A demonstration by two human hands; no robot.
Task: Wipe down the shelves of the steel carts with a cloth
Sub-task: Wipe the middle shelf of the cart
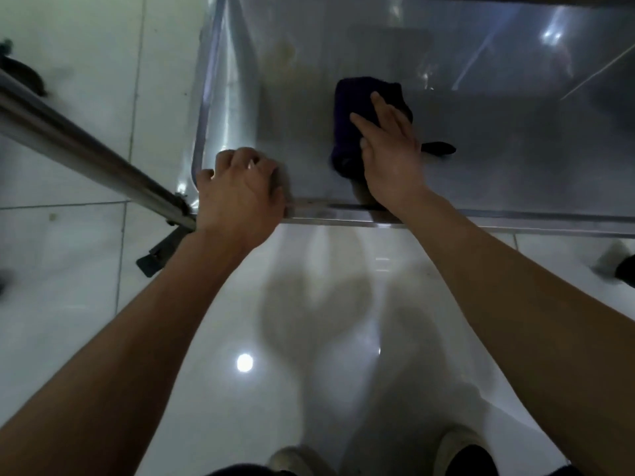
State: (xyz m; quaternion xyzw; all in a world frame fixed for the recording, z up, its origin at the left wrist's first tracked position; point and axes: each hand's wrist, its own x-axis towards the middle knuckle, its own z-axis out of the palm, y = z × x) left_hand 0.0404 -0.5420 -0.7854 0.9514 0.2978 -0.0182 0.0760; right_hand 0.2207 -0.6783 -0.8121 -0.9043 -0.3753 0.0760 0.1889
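A steel shelf [481, 139] of a cart is seen from above, with a raised rim along its near and left edges. A dark cloth [357, 108] is laid on the shelf, bunched and folded, and it is pressed down by the right hand [388, 152]. The fingers [381, 108] of this hand are kept straight and spread over the cloth, so the hand is flat and released, not clenched; the cloth is partly covered by it and is seen beyond the fingertips and to the left of the palm. A small dark end of the cloth is seen just to the right of this hand.

The near rim of the shelf, close to its left corner, is grasped by the left hand [237, 194]. Its fingers are curled over the rim onto the shelf surface. The two hands are well apart, with bare steel between them.

A round steel post [86, 146] is seen to the left of the left hand, running towards the shelf corner. A glossy white tile floor [103, 56] is seen beside the cart and below the arms, and two light shoes [457, 444] are seen at the bottom edge.
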